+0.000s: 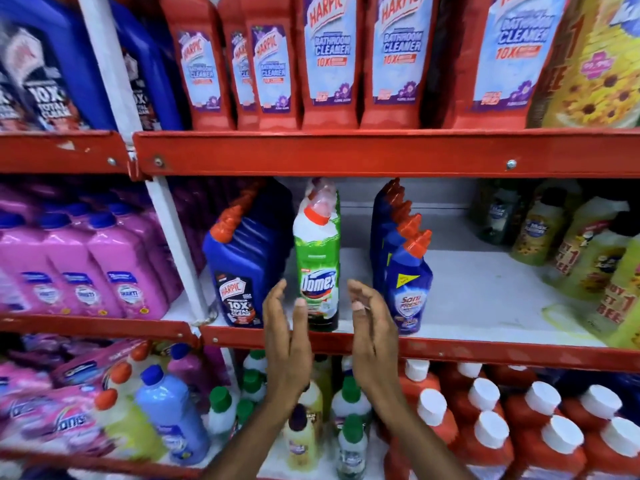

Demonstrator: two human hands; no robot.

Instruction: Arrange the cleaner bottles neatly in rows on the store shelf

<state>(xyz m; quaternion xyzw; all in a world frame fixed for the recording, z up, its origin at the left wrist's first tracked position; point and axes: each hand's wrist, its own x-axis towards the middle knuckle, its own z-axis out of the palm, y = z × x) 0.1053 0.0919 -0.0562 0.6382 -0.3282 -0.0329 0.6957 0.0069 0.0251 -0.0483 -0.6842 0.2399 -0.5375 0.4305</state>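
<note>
Both hands up, palms facing, fingers spread and gripping nothing: left hand (285, 327) and right hand (372, 323) flank the green Domex bottle (317, 271), upright between them at the shelf's (485, 292) front edge. Blue Harpic bottles (242, 268) stand just left of the left hand, blue Sani Fresh bottles (407, 271) just right of the right.
</note>
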